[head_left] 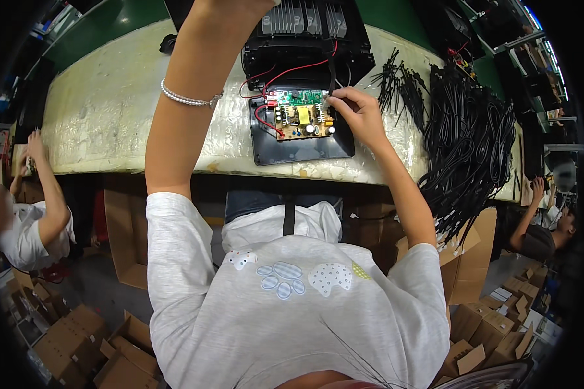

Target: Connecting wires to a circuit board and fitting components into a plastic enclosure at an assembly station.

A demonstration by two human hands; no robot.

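Note:
A circuit board (303, 115), green at its far part and tan at its near part, lies on a flat black panel (292, 152). Red and black wires join its left side to a black casing (357, 58) with finned metal heat sinks (285, 21). My right hand (359, 111) is closed in a pinch at the board's far right corner, beside a white part and the lower end of a black strip or cable (331, 71). What the fingertips grip is hidden. My left arm reaches over the casing; its hand (246, 3) is cut off by the top edge, fingers unseen.
Bundles of black cables (464, 129) hang over the table's right front edge, with black ties or leads (402, 84) beside them. Cardboard boxes (126, 233) stand below the table. Other people (36, 214) work at far left and far right.

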